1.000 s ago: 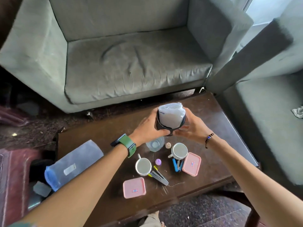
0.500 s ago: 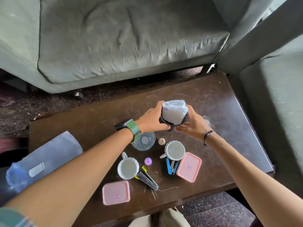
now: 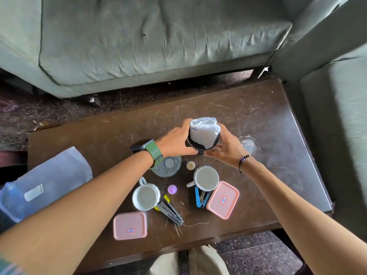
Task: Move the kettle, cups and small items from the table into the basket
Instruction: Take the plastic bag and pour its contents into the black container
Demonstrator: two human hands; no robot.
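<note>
Labels first: both pink lidded boxes carry a small red-framed sticker with blue writing. On the near one [image 3: 130,225] it looks like "18" seen upside down, while the one on the right [image 3: 222,199] is too small to read for sure. The white bag [image 3: 204,131] stuffed in the black holder [image 3: 200,146] has some blue print on its side, unreadable.

Both hands are wrapped round that black holder over the middle of the dark wooden surface [image 3: 278,126]. Left hand [image 3: 175,140] has a curled grip on its left side, thumb along the front rim. Right hand [image 3: 228,146] cups the right side, fingertips pinching the lower edge.

Just in front sit a clear glass [image 3: 166,165], two white mugs [image 3: 146,197] [image 3: 205,178], a small cream cap [image 3: 190,165], a purple cap [image 3: 172,189], a blue stapler [image 3: 200,198] partly under the right mug, and a metal tool [image 3: 170,212] with yellow bits. A clear plastic bin [image 3: 45,185] sits at the left edge.
</note>
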